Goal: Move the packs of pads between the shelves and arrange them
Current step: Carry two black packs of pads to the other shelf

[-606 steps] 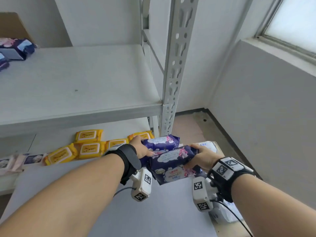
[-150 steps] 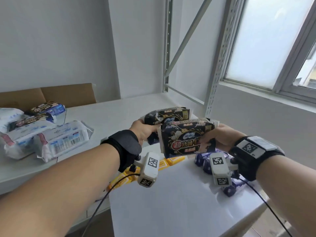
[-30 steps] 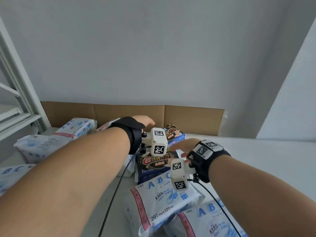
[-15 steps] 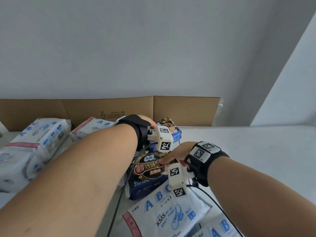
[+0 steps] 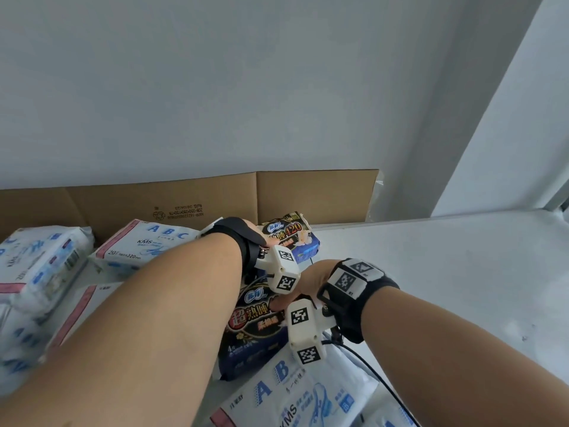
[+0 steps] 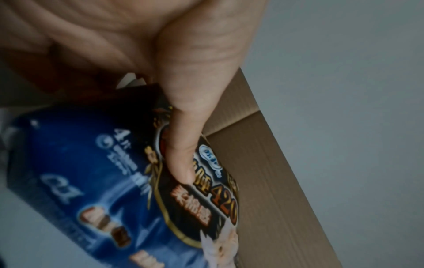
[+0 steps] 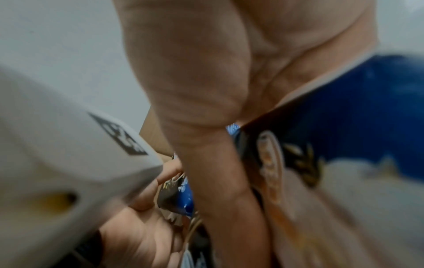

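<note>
- Currently both hands work on the white upper shelf [image 5: 462, 272], among white "ABC" soft packs [image 5: 147, 245] in front of a brown cardboard sheet [image 5: 308, 192].
- Left hand [image 6: 160, 54]: thumb lies flat along the printed face of the far dark blue-and-black glossy pack of pads [image 6: 114, 181], fingers closed behind its top edge; it grips this pack near the cardboard.
- Right hand [image 5: 308, 278]: thumb pressed on the near dark blue-and-black pack [image 5: 255, 328], gripping its right end.
- Orientation: near pack lies face up, long axis running away from the viewer, logo end toward the cardboard; far pack tilted, resting state unclear.
- Judgement, for a good placement: slide each pack flush beside its twin, printed faces up and text aligned, then release without dragging the soft white packs.
</note>
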Demonstrator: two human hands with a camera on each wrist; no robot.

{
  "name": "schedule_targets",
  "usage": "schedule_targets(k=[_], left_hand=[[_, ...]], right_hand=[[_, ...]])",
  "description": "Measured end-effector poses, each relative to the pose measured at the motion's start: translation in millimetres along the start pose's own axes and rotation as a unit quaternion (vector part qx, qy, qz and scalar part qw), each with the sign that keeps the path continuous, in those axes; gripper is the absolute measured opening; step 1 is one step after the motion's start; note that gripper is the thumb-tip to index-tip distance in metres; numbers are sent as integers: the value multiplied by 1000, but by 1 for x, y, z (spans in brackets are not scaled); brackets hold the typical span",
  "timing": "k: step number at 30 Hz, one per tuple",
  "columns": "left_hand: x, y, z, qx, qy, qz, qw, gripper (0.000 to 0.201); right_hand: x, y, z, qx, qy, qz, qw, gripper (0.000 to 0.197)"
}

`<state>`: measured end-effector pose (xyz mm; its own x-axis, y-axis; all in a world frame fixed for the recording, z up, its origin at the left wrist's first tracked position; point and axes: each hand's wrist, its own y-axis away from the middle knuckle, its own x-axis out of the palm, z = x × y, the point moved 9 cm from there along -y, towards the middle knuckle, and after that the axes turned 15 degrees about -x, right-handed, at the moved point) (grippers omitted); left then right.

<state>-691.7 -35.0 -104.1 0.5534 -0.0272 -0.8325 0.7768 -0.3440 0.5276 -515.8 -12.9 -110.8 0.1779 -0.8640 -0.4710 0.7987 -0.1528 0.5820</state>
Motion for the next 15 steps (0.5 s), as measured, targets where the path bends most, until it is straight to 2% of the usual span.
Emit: schedule_targets(k=[3, 5, 7, 10, 12, 15], left_hand=[[4, 3, -1, 7, 20, 17, 1000, 71], [5, 4, -3, 9, 44, 31, 999, 71], [10, 4, -5, 5, 111, 76, 991, 64], [14, 5, -8, 6, 210, 139, 968, 41], [11, 6, -7, 6, 252, 138, 958, 30], [0, 19, -5, 12, 274, 119, 954, 22]], right_hand=[[4, 1, -4, 16, -40, 12, 999, 10], [4, -2, -6, 18, -56, 12, 998, 11], [6, -3, -7, 15, -64, 21, 998, 13], [9, -6, -3, 10, -83, 31, 996, 5], [10, -6, -3, 13, -97, 27, 995, 13], [13, 1, -6, 26, -133, 25, 990, 7]])
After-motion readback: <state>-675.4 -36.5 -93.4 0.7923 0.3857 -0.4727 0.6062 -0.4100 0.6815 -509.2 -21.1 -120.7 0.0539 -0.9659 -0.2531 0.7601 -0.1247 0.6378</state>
